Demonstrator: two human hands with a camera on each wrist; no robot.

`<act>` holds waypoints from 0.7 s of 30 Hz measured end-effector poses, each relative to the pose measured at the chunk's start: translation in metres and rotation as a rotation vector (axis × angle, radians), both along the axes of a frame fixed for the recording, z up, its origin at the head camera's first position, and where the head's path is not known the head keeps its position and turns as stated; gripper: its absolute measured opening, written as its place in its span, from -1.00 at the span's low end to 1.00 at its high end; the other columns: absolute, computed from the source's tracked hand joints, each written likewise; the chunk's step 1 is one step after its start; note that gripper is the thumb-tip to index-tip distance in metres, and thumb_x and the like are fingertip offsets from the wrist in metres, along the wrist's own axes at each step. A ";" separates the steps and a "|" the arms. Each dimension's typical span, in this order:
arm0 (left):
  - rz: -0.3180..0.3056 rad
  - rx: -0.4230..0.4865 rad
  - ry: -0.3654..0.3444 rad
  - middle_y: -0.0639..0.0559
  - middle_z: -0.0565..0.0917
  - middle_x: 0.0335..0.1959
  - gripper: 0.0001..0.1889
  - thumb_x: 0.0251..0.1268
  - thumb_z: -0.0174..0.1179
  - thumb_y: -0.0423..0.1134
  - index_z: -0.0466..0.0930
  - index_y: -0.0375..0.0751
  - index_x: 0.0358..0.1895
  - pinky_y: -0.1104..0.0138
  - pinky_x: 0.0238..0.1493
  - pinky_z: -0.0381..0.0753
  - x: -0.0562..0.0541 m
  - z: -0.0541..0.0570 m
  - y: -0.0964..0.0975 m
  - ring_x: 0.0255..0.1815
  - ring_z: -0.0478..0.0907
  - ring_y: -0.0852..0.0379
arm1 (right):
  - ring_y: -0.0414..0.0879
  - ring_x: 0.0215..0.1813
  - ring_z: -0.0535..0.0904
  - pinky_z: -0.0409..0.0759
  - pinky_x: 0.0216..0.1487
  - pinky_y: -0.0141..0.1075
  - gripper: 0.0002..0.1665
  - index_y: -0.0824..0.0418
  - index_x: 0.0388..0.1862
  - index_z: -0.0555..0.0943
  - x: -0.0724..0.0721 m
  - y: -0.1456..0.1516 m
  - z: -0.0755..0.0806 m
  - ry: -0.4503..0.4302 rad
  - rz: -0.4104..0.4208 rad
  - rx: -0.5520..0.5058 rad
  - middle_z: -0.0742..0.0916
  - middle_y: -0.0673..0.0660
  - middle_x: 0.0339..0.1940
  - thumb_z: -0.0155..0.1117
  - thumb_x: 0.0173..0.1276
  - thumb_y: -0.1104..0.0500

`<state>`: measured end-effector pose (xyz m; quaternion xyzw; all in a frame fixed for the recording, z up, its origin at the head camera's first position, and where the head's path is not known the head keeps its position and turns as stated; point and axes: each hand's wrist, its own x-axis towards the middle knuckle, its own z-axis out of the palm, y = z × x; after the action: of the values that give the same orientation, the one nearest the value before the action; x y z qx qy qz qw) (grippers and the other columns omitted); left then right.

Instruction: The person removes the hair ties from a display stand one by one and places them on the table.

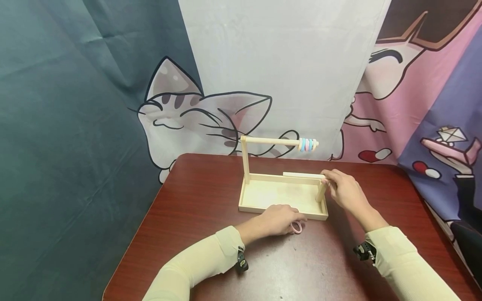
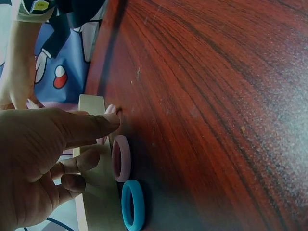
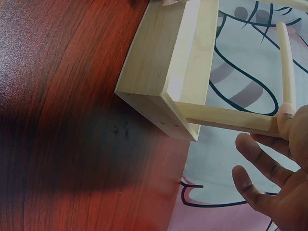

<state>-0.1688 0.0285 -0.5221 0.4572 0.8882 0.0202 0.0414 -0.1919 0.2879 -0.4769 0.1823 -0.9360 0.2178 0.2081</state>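
Note:
A wooden stand with a shallow tray base (image 1: 260,207) carries two horizontal rods on posts. Several blue, pink and pale rings (image 1: 308,145) hang near the free end of the tall upper rod (image 1: 271,141). My right hand (image 1: 344,190) pinches the lower rod (image 1: 301,175) where it meets the short post (image 3: 231,119), thumb on top, other fingers loose. At the tray's front wall, my left hand (image 1: 278,219) pinches a pink ring (image 1: 296,227), partly hidden by a finger in the left wrist view. Beside it stand another pink ring (image 2: 122,159) and a blue ring (image 2: 133,205).
The stand is on a dark red wooden table (image 1: 203,196). Behind it hangs a printed curtain (image 1: 286,62) with a cartoon cat, close to the table's far edge. Dark wrist cameras (image 1: 364,251) are strapped at both sleeves.

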 end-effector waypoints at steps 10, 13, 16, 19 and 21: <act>0.001 0.012 -0.002 0.34 0.80 0.07 -0.51 0.43 0.53 -0.04 0.70 0.35 0.38 0.36 -0.13 0.75 0.000 -0.003 -0.001 0.08 0.78 0.29 | 0.00 -0.37 0.58 0.53 -0.35 -0.03 -0.79 0.20 0.09 0.76 0.000 0.000 0.000 -0.008 0.000 0.004 0.72 0.09 -0.31 0.45 0.53 0.32; 0.002 0.014 -0.004 0.34 0.80 0.06 -0.50 0.42 0.54 -0.04 0.70 0.35 0.37 0.37 -0.14 0.75 0.000 -0.004 -0.001 0.07 0.78 0.30 | 0.00 -0.37 0.57 0.53 -0.35 -0.04 -0.78 0.20 0.09 0.77 0.000 0.000 0.000 -0.009 0.001 0.004 0.72 0.09 -0.31 0.45 0.53 0.33; 0.006 0.015 -0.004 0.34 0.80 0.05 -0.50 0.41 0.55 -0.04 0.70 0.35 0.37 0.36 -0.15 0.74 0.000 -0.005 -0.002 0.06 0.77 0.29 | 0.00 -0.37 0.58 0.53 -0.36 -0.04 -0.78 0.20 0.10 0.77 0.000 -0.001 0.000 -0.007 -0.001 0.004 0.72 0.09 -0.31 0.45 0.53 0.33; 0.004 0.018 0.000 0.35 0.80 0.04 -0.50 0.40 0.55 -0.03 0.70 0.35 0.36 0.36 -0.16 0.74 0.000 -0.005 -0.002 0.05 0.77 0.29 | 0.00 -0.37 0.58 0.53 -0.36 -0.04 -0.77 0.22 0.11 0.77 0.000 -0.001 0.000 -0.002 -0.004 0.002 0.73 0.10 -0.30 0.46 0.53 0.32; 0.002 0.018 0.002 0.36 0.80 0.05 -0.51 0.40 0.55 -0.03 0.70 0.35 0.36 0.37 -0.16 0.74 0.000 -0.005 -0.002 0.05 0.77 0.30 | 0.00 -0.37 0.58 0.53 -0.35 -0.05 -0.76 0.23 0.12 0.77 0.000 -0.001 -0.001 -0.002 -0.006 0.002 0.72 0.10 -0.30 0.46 0.53 0.31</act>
<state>-0.1686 0.0262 -0.5276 0.4568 0.8884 0.0278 0.0361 -0.1921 0.2874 -0.4776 0.1796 -0.9369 0.2164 0.2075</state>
